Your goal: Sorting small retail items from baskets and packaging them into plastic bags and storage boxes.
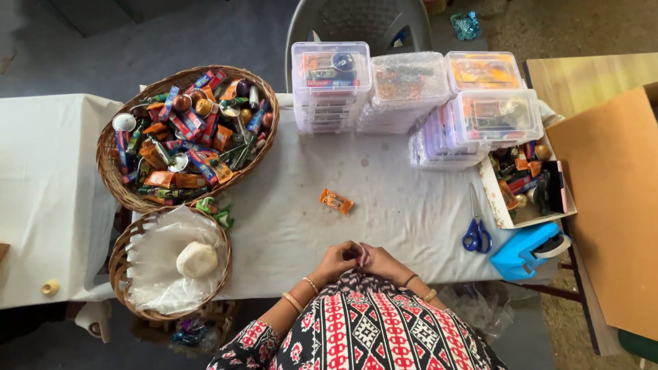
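Pinching something small and pinkish together, both hands (358, 259) should stay low over the worktop (391, 205) edge, fingers closed snugly.

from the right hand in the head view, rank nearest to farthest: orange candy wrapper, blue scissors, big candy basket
From the right hand:
1. orange candy wrapper, just ahead on the cloth, slightly left
2. blue scissors, off to the right
3. big candy basket, far corner on the left

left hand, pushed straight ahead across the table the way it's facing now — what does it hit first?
Likely the small orange wrapped candy. The left hand sits at the near table edge, joined with the right hand, and bare white cloth lies between. Exact heading is uncertain.
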